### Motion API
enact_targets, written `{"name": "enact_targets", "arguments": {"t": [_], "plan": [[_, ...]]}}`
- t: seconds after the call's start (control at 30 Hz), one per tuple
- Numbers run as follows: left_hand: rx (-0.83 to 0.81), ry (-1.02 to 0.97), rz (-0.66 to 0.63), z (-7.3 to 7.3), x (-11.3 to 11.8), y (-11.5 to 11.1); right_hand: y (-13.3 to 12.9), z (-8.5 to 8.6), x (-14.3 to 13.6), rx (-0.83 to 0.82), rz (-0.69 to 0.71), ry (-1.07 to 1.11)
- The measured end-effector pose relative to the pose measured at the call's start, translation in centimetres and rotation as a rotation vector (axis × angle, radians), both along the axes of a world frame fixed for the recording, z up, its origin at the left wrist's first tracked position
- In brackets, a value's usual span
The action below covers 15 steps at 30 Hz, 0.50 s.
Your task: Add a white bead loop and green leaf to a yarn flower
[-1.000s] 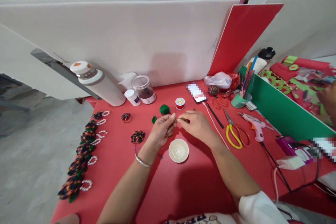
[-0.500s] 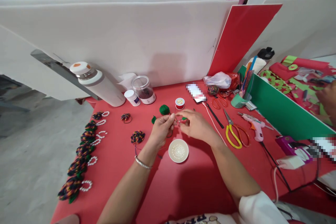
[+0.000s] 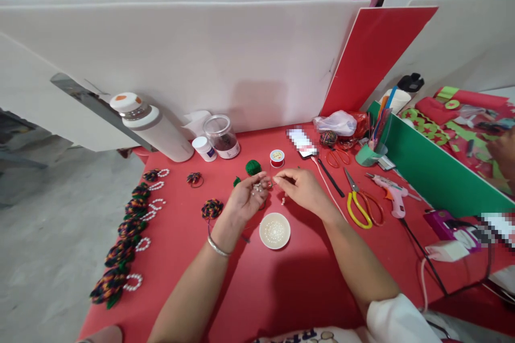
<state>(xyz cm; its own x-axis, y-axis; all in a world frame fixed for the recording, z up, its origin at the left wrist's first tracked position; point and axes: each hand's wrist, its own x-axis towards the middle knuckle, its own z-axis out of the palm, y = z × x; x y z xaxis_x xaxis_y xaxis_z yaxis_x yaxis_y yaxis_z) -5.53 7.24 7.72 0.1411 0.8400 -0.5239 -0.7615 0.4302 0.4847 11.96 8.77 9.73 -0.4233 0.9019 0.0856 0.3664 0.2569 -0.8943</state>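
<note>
Cupped beads (image 3: pixel 258 187) in half-open left hand (image 3: pixel 244 198); pinched tight with right hand (image 3: pixel 301 190), contents unclear.
Likely needed cupping level, bowl (image 3: pixel 275 245) bodyward of grip.

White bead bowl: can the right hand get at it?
Probably yes: the right hand is close by the white bead bowl, whose top nothing covers, though it seems busy beside the left hand.

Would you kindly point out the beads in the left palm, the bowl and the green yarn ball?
Beads (image 3: pixel 258 187): head view, middle of the cluster.
Bowl (image 3: pixel 263 231): head view, bare left inner wall.
Green yarn ball (image 3: pixel 253 166): head view, visible middle.
</note>
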Motion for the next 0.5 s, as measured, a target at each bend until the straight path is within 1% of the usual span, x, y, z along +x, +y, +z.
{"name": "enact_targets", "arguments": {"t": [0.07, 0.13, 0.3, 0.5], "plan": [[-0.024, -0.021, -0.001, 0.16, 0.13, 0.02, -0.02, 0.31, 0.07, 0.073, -0.023, -0.026], [-0.015, 0.006, 0.009, 0.17, 0.30, -0.05, -0.09, 0.57, 0.11, 0.126, -0.027, -0.057], [0.075, 0.072, -0.018, -0.19, 0.27, -0.31, -0.32, 0.93, 0.17, 0.166, -0.030, -0.138], [0.185, 0.113, -0.107, -0.38, -0.05, -0.63, -0.57, 1.06, 0.14, 0.226, -0.059, -0.223]]}}
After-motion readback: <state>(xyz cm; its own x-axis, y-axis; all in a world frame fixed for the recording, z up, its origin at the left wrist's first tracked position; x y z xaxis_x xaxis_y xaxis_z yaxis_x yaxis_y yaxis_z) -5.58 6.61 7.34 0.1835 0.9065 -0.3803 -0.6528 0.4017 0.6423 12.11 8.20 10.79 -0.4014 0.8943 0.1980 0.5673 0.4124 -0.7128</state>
